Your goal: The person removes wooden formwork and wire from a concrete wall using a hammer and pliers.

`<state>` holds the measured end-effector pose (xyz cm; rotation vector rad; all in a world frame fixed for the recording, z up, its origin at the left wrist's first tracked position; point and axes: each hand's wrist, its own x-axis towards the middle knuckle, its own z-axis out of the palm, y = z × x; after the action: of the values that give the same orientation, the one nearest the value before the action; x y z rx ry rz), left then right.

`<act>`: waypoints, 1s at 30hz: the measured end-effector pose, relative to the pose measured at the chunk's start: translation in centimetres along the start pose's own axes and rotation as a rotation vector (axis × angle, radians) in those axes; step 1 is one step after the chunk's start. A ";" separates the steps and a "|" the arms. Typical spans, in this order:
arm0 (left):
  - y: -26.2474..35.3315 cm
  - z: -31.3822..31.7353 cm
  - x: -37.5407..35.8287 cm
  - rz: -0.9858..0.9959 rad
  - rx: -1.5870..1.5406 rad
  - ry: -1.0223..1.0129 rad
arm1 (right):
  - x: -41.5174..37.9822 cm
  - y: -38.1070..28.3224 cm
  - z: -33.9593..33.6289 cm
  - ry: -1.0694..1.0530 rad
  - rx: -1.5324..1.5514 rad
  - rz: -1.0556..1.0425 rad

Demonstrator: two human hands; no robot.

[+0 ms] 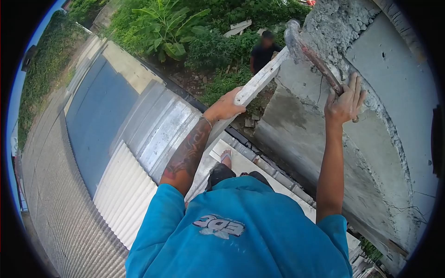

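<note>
My left hand (225, 105) grips a long pale bar (260, 79) that slants up to the right, its far end near the edge of the broken concrete. In my right hand (344, 103) is the handle of a hammer (321, 64), with the thumb on one side and the fingers on the other. The hammer head lies over the bar's far end; whether they touch is hard to tell. Rough, crumbled concrete (340, 28) lies just beyond the hammer.
Below, a person (265, 50) in dark clothing stands among plants and rubble. Corrugated roofing (125, 197) and a blue roof panel (97, 116) lie to the left. A smooth concrete wall (301, 116) drops away at the right. My foot (226, 157) rests on a pale ledge.
</note>
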<state>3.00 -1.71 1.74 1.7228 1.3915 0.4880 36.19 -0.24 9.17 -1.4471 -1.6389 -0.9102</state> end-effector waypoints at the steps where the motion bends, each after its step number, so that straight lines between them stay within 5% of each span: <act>1: 0.9 -0.3 -0.3 -0.015 0.012 -0.002 | 0.0 0.0 0.0 -0.003 0.015 0.007; 13: 0.8 -0.4 0.2 -0.013 0.010 -0.056 | -0.3 0.0 0.3 -0.004 0.004 0.001; 22: -0.9 -1.6 0.2 0.180 -0.313 -0.240 | -0.1 -1.0 0.4 0.004 0.032 -0.025; 25: -1.0 -1.4 0.4 0.040 -0.454 -0.323 | 0.3 -1.6 0.2 -0.004 0.061 -0.024; 30: -1.8 -0.9 1.2 0.004 -0.449 -0.351 | 2.6 -3.8 -4.6 -0.250 -0.077 -0.058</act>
<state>1.56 -0.22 0.57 1.3647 0.9427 0.4352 32.56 -3.58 13.47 -1.6273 -1.8535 -0.8598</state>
